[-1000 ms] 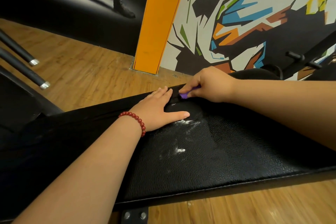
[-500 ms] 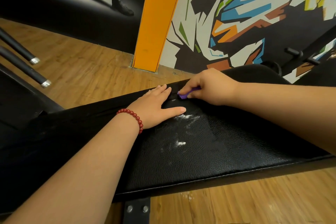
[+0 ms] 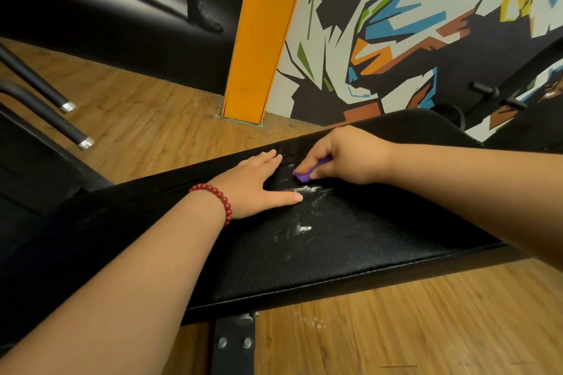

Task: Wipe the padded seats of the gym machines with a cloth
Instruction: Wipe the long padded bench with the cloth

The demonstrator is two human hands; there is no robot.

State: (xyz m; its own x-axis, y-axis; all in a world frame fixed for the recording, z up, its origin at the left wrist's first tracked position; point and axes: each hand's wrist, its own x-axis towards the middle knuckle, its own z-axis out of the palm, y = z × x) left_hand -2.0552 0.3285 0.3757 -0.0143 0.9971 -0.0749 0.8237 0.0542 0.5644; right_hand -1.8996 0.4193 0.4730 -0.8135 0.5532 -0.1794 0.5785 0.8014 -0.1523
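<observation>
A long black padded bench seat (image 3: 350, 250) runs across the middle of the head view. White powdery marks (image 3: 307, 192) lie on its leather near my hands. My left hand (image 3: 259, 183), with a red bead bracelet at the wrist, lies flat on the pad with fingers spread. My right hand (image 3: 344, 158) pinches a small purple object (image 3: 303, 175) and presses its end on the pad just right of my left fingers. Most of the purple object is hidden in my fingers. No cloth shows.
Wooden floor (image 3: 146, 122) lies beyond and in front of the bench. Black metal bars with silver ends (image 3: 68, 106) stick in from the left. An orange pillar (image 3: 262, 39) and a painted wall stand behind. A black machine part (image 3: 484, 90) is at the right. A bolted frame bracket (image 3: 234, 344) sits below the pad.
My right hand has slid the purple object a little toward me on the pad, closer to the white marks. My left hand stays flat in place.
</observation>
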